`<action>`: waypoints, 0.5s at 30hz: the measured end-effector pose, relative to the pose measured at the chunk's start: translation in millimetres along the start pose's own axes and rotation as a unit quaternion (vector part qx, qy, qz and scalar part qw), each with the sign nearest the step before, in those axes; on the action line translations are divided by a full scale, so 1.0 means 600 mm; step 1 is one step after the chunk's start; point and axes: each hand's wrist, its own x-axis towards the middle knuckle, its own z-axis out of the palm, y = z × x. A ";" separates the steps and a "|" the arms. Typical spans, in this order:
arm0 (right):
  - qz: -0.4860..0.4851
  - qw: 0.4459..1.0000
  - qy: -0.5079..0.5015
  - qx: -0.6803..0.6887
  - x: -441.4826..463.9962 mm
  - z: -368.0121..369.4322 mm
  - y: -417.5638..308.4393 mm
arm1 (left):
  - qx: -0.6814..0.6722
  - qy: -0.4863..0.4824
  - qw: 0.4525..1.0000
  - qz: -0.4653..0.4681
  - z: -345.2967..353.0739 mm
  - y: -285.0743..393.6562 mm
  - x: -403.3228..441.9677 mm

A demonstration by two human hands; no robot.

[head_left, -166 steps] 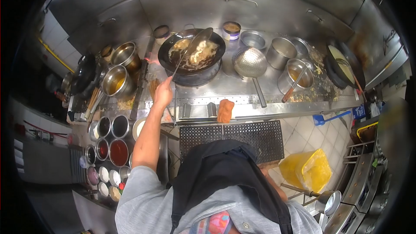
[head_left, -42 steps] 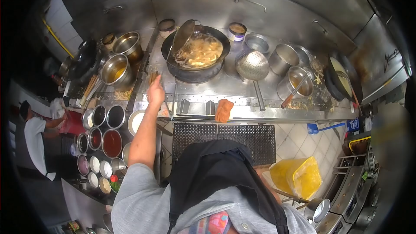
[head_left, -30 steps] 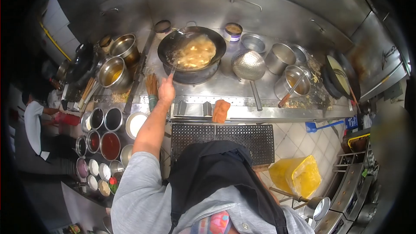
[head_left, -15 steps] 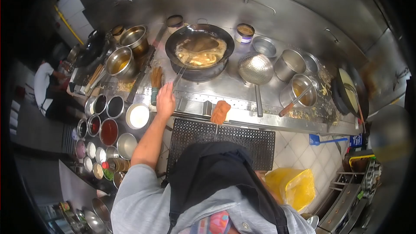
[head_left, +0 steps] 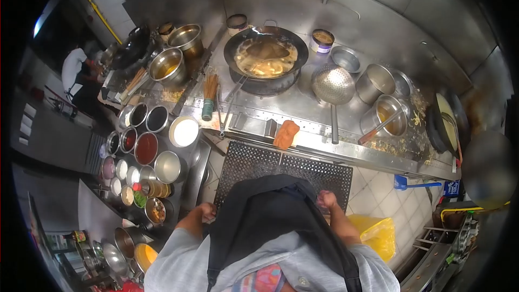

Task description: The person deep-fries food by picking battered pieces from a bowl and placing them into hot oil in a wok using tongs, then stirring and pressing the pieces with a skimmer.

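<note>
Down beside the left side of the black apron (head_left: 259,211) is my left hand (head_left: 205,212), its fingers curled in. My right hand (head_left: 326,200) is closed like a fist by the apron's other side. I cannot make out whether either holds anything. Ahead on the steel stove sits a black wok (head_left: 266,54) with bubbling oil and pale food in it. A ladle (head_left: 238,86) rests in the wok, its handle leaning over the near rim. A bamboo brush (head_left: 210,96) with a green handle lies left of that, and an orange cloth (head_left: 286,134) hangs on the front edge.
Right of the wok are a perforated strainer (head_left: 333,84), a steel pot (head_left: 375,83) and a pot with a ladle (head_left: 385,117). Sauce tubs (head_left: 146,148) crowd the left counter. A black mat (head_left: 248,159) and a yellow bag (head_left: 376,235) are below. A person (head_left: 75,70) stands far left.
My left hand has let go of the ladle handle and drawn back to the apron's side. My right hand has come into view. The camera view has shifted slightly.
</note>
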 end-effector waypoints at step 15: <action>-0.173 0.962 -0.045 -0.207 -0.138 0.178 0.145 | -0.095 0.030 0.995 -0.030 -0.030 -0.018 -0.054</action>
